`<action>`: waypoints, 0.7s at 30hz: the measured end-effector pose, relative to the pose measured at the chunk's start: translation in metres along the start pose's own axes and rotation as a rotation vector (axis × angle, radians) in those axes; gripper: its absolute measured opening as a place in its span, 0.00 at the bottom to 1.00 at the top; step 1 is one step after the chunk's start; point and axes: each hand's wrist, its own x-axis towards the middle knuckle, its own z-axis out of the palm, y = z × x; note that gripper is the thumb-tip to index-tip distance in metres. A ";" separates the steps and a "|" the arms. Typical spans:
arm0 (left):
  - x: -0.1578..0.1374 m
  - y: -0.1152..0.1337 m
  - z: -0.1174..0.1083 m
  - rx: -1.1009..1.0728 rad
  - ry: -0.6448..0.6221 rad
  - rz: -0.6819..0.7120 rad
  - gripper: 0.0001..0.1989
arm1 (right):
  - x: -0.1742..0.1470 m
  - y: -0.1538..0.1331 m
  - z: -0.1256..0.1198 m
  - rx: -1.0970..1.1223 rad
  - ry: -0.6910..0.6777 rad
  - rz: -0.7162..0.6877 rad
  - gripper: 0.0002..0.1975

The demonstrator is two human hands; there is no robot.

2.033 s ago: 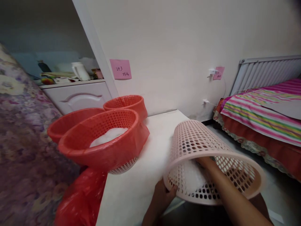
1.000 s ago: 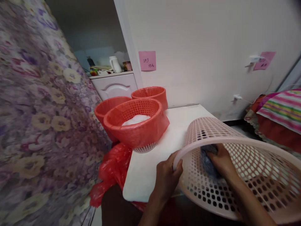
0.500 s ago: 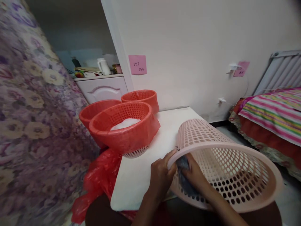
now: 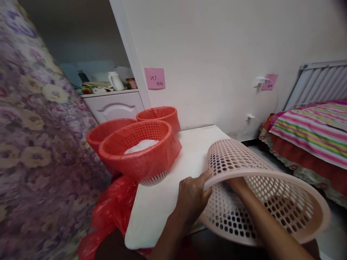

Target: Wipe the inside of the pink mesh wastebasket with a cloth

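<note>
A pale pink perforated basket (image 4: 287, 202) lies on its side over the near right corner of a white table (image 4: 173, 187), its mouth turned toward me. My left hand (image 4: 193, 196) grips the basket's rim at its left side. My right forearm (image 4: 260, 216) reaches deep inside the basket; the hand itself is hidden behind the upper rim, and what it holds cannot be seen now.
Three red baskets (image 4: 141, 148) lined with red plastic stand at the table's far left; the nearest holds something white. A red bag (image 4: 111, 213) hangs off the table edge. A floral curtain (image 4: 35, 144) fills the left, a striped bed (image 4: 311, 130) the right.
My right hand, which held a dark cloth near the rim half a second ago, has pushed deeper into the basket and out of sight. The left hand keeps its grip on the rim.
</note>
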 end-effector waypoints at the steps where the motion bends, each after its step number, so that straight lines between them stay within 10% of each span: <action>1: 0.001 0.001 0.000 0.010 -0.004 0.009 0.28 | 0.004 0.003 0.005 -0.017 -0.013 0.007 0.12; 7: 0.008 0.000 -0.005 -0.001 0.005 0.001 0.27 | -0.014 0.000 0.018 -0.029 -0.117 -0.029 0.15; 15: 0.020 -0.006 -0.013 -0.049 -0.010 -0.002 0.25 | -0.131 -0.047 -0.013 0.270 -0.480 -0.270 0.36; 21: 0.020 0.002 -0.008 -0.051 0.003 0.000 0.27 | -0.110 -0.037 -0.018 0.344 -0.439 -0.141 0.31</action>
